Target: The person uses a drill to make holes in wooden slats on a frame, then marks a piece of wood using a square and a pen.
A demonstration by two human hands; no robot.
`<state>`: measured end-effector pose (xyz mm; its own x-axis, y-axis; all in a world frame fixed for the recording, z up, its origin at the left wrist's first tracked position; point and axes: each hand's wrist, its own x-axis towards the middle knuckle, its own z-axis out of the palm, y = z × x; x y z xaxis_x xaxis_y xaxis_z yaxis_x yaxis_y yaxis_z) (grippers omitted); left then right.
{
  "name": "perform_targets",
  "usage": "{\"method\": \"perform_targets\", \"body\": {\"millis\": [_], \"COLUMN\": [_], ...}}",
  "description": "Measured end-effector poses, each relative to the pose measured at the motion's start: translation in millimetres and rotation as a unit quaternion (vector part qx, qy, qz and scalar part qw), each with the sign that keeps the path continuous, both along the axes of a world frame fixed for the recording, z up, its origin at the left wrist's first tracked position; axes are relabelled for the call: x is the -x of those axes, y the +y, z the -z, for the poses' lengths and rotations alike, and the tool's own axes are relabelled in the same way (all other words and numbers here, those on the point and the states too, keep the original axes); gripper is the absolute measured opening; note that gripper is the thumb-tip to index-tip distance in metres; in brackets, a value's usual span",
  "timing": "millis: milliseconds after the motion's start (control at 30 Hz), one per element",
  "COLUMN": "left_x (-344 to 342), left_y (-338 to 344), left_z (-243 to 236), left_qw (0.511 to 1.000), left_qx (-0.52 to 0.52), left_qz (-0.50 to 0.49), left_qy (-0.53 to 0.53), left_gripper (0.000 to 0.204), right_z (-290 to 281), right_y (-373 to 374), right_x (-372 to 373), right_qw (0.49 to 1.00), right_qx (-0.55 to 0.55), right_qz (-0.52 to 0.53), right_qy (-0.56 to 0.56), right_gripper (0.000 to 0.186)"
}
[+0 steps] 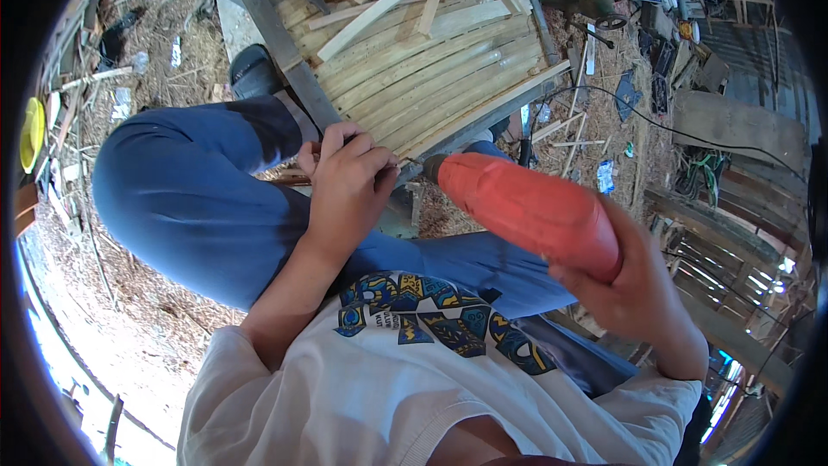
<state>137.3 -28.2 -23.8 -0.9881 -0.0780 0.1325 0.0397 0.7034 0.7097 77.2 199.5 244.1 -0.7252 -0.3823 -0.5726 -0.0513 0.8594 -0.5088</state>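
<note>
My right hand [623, 280] is wrapped round the rear of a red power drill [528, 207]. The drill points left, its dark chuck and bit [429, 166] reaching the near edge of a slatted wooden panel [435, 86]. My left hand [349, 177] is closed at that same edge, just left of the bit, fingers bent together. What its fingertips pinch, if anything, is too small and hidden to tell. The panel, with a grey-brown frame, lies tilted in front of my bent legs.
Loose wooden strips [401, 2] lie crossed on the panel's far part. A black cable [681, 125] curves across the right. Wood scraps and shavings cover the ground [164, 242]. Stacked boards [733, 125] stand at right; a yellow round object [32, 134] sits far left.
</note>
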Motion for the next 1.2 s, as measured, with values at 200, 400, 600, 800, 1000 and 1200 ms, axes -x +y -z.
{"method": "perform_targets", "body": {"millis": [200, 400, 600, 800, 1000, 1200], "left_x": [2.2, 19.0, 50.9, 101.9, 138.0, 172.3], "left_y": [-0.9, 18.8, 54.7, 104.6, 159.4, 185.1], "left_z": [-8.6, -19.9, -47.5, -76.5, -71.8, -50.9], "left_qw": [0.999, 0.995, 0.989, 0.978, 0.971, 0.967], "left_qx": [0.039, 0.055, 0.072, 0.080, 0.046, 0.037], "left_qz": [0.025, 0.077, 0.125, 0.182, 0.224, 0.236], "left_qy": [-0.003, -0.033, -0.018, 0.058, 0.074, 0.085], "left_gripper": [0.020, 0.019, 0.019, 0.015, 0.013, 0.012], "right_z": [-26.6, -30.8, -1.5, 43.8, 130.6, 242.7], "right_y": [42.9, 118.5, 206.8, 296.0, 380.0, 427.2], "right_x": [-11.5, -10.9, 8.5, 30.8, 61.3, 75.5], "right_qw": [0.949, 0.918, 0.882, 0.798, 0.712, 0.585], "right_qx": [0.088, 0.178, 0.199, 0.263, 0.364, 0.367], "right_qz": [0.303, 0.329, 0.342, 0.455, 0.568, 0.697], "right_qy": [-0.015, 0.129, 0.255, 0.294, 0.193, 0.193], "right_gripper": [0.058, 0.039, 0.037, 0.033, 0.034, 0.035]}}
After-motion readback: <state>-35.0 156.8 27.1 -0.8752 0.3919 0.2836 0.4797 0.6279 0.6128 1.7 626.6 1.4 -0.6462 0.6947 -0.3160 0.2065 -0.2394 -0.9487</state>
